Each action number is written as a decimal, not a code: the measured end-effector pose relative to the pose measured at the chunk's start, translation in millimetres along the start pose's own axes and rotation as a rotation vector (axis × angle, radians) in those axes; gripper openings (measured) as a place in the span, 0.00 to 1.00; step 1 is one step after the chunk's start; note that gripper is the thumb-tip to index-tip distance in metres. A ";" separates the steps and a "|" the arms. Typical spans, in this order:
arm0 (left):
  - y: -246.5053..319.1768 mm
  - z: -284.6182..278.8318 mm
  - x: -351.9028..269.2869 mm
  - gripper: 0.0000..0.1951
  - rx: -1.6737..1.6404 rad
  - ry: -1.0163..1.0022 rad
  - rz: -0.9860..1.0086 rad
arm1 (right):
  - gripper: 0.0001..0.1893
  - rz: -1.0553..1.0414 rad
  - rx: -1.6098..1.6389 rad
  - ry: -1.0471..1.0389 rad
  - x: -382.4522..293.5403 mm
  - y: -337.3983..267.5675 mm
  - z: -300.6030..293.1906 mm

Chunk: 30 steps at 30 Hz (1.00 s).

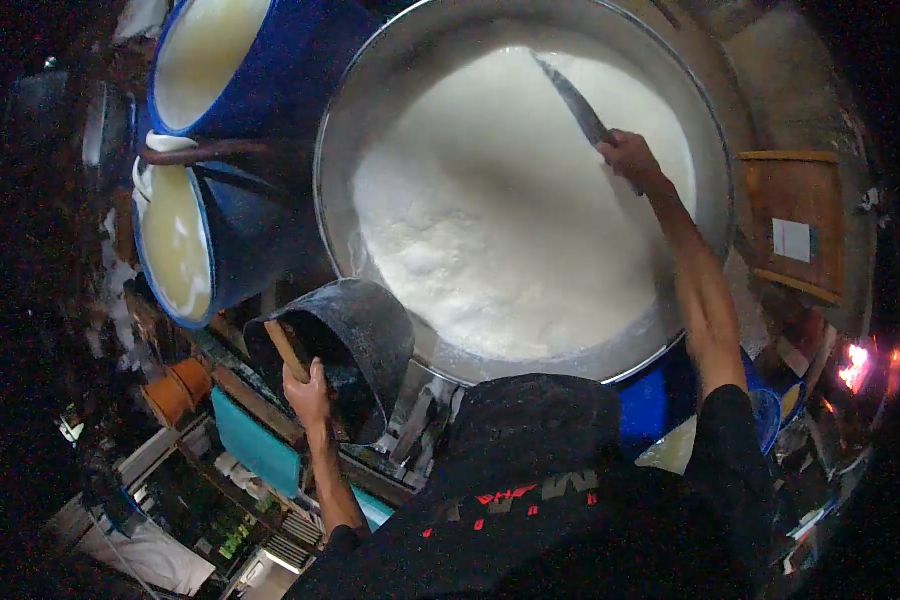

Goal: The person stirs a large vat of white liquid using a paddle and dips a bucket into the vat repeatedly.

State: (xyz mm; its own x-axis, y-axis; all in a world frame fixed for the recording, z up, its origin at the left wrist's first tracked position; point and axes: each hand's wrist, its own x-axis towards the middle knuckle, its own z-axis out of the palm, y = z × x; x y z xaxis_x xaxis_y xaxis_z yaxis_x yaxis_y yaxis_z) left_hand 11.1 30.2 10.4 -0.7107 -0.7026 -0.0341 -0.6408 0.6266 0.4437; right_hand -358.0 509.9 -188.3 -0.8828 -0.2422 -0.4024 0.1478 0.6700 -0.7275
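A wide metal vat [332, 202] in front of me is filled with white, milky liquid [510, 172], lumpy with pale curds or foam at its near left side. In the far right part of the vat, my right hand [631, 161] grips a long flat paddle [570, 97], whose far tip meets the liquid. My left hand [307, 394] is closed around the wooden handle [285, 349] of a dark bucket [367, 322]. Tipped on its side, the bucket leans by the vat's near left rim. Its inside is dark, so its contents cannot be made out.
Two blue barrels [259, 82] [244, 232] of pale yellowish liquid stand at left, with a brown bar between them. More blue containers [641, 409] sit at the near right. A fire [855, 367] burns at far right, below a wooden board [791, 225]. An orange pot [176, 390] and turquoise panel [255, 442] lie lower left.
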 end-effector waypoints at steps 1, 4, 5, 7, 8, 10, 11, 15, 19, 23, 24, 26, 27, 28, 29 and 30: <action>-1.7 0.8 0.5 0.20 -0.001 -0.002 -0.001 | 0.14 -0.004 -0.107 -0.014 1.6 5.7 7.4; -8.0 -2.9 -2.6 0.20 0.043 0.033 -0.026 | 0.14 -0.202 -0.349 -0.012 -17.8 23.1 37.3; -6.3 -5.1 -3.6 0.19 0.042 0.018 -0.038 | 0.14 -0.245 -0.443 -0.021 -24.5 39.6 51.2; -1.4 0.6 5.8 0.19 0.015 -0.034 -0.029 | 0.13 -0.234 -0.523 -0.097 -70.9 52.9 49.6; 0.8 0.1 7.6 0.18 0.037 -0.063 -0.032 | 0.12 -0.157 -0.305 -0.067 -84.9 88.6 71.6; -5.5 -4.1 2.7 0.18 0.056 -0.067 -0.051 | 0.11 -0.202 -0.388 -0.087 -115.5 95.4 90.0; -7.4 -7.2 -0.4 0.17 0.045 -0.068 -0.075 | 0.10 -0.310 -0.684 -0.125 -139.8 62.2 78.7; -1.9 -10.0 -1.3 0.24 -0.027 -0.096 -0.100 | 0.08 -0.267 -0.569 -0.239 -206.1 34.7 57.8; 9.0 -11.0 -1.3 0.25 -0.040 -0.081 -0.098 | 0.10 -0.191 -0.558 -0.379 -256.2 8.9 39.4; 4.9 -9.0 -2.3 0.22 -0.065 -0.071 -0.086 | 0.12 -0.174 -0.601 -0.470 -266.5 -13.9 -13.9; 5.4 -8.2 -2.9 0.17 -0.084 -0.051 -0.061 | 0.14 -0.225 -0.525 -0.492 -264.5 -20.9 -35.5; -5.6 -6.2 -2.2 0.17 -0.056 -0.045 -0.043 | 0.16 -0.160 -0.358 -0.437 -261.7 -4.4 -60.7; -7.4 -4.4 0.4 0.18 -0.025 -0.041 -0.012 | 0.17 -0.091 -0.183 -0.370 -260.7 1.3 -69.9; -6.0 -3.7 0.4 0.18 -0.021 -0.043 -0.012 | 0.17 -0.089 -0.179 -0.372 -254.8 -10.2 -72.7; -3.7 -3.4 -0.2 0.18 0.019 -0.013 0.006 | 0.18 0.023 -0.154 -0.297 -246.2 -29.6 -72.5; -2.5 -4.0 -1.2 0.18 0.059 0.018 0.020 | 0.19 0.133 -0.130 -0.225 -234.4 -39.6 -72.6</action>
State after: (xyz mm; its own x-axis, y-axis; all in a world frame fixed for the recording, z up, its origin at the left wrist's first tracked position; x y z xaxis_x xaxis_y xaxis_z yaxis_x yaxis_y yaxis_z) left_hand 14.7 28.1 12.9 -0.7187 -0.6953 -0.0089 -0.6425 0.6592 0.3907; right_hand -189.2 591.1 -24.8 -0.7364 -0.2864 -0.6130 0.1840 0.7871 -0.5888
